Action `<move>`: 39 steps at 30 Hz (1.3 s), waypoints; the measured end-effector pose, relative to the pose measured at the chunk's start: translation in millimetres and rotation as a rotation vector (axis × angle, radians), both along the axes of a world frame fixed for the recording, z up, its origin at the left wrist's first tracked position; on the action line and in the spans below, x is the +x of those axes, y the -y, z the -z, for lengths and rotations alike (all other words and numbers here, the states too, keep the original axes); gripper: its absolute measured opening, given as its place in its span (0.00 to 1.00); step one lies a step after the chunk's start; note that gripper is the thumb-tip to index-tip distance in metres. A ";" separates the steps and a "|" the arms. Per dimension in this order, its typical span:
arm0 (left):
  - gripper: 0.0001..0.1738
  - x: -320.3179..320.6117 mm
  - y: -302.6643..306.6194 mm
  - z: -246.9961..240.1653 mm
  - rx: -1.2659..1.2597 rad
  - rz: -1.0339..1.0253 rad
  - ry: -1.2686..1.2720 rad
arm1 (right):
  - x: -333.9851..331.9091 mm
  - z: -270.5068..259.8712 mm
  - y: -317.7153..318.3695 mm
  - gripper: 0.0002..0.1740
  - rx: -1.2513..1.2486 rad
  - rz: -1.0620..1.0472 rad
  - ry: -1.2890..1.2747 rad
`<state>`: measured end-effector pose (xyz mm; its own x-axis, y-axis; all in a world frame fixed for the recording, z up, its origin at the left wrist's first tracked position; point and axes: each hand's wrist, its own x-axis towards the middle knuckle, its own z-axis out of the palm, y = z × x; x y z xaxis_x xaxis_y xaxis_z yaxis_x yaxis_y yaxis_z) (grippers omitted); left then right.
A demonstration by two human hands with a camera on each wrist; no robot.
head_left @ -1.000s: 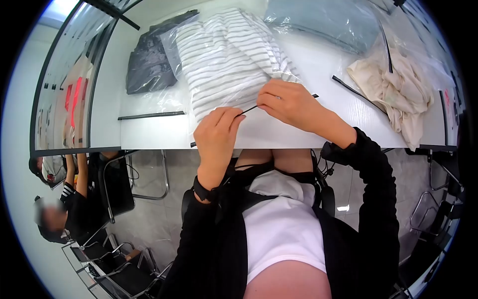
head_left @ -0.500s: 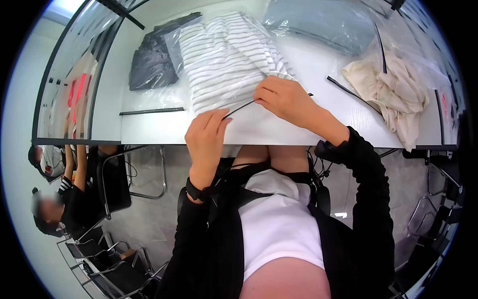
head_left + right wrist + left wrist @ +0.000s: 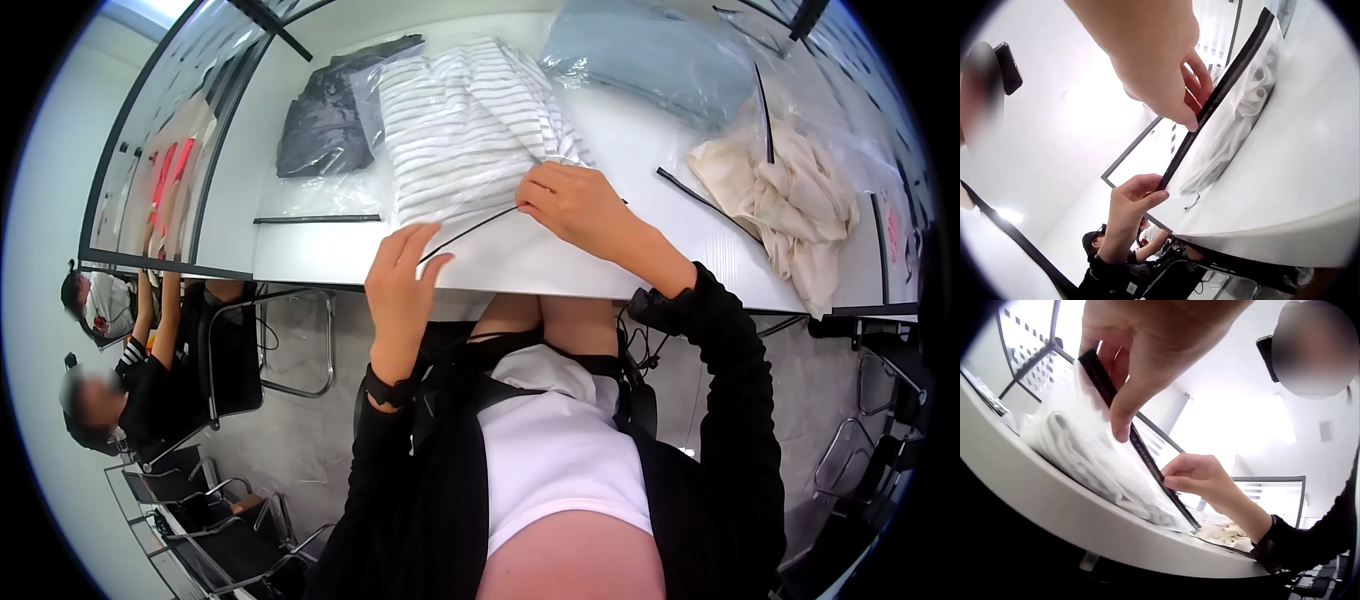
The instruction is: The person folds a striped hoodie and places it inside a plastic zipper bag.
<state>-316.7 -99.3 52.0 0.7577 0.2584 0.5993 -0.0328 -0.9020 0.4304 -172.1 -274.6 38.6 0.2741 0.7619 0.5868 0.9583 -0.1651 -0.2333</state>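
Observation:
A clear plastic bag holds a folded white garment with grey stripes (image 3: 455, 130). Along the bag's near edge runs a black strip (image 3: 470, 229), raised off the table. The left hand (image 3: 398, 290) pinches the strip near its left end, thumb on one side and fingers on the other, as the left wrist view shows. Further right, the right hand (image 3: 580, 208) pinches the same strip between thumb and fingers. In the right wrist view the strip (image 3: 1229, 78) extends past the right hand (image 3: 1163, 69), and the left hand (image 3: 1127, 209) grips its far end.
Bagged dark grey clothing (image 3: 325, 120) lies at the back left, with a black strip (image 3: 318, 218) in front. Bagged blue-grey clothing (image 3: 650, 60) is at the back right. A cream garment (image 3: 785, 200) lies at the right beside another strip (image 3: 708, 203). At left a person (image 3: 150, 400) sits.
The left hand has slid leftward along the strip, widening the distance between the hands. The right hand keeps its pinch at nearly the same spot. The head view has shifted slightly.

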 end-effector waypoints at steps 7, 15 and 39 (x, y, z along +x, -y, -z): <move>0.07 -15.0 -8.8 12.5 0.018 -0.030 0.038 | 1.4 0.6 0.3 0.05 -0.005 -0.013 0.000; 0.10 -18.0 -16.3 11.6 0.026 -0.018 0.093 | 2.5 -1.5 5.7 0.05 -0.022 0.008 -0.030; 0.41 67.8 -64.0 -21.1 0.303 0.327 -0.400 | 75.5 -25.4 -10.7 0.39 -0.358 0.097 0.047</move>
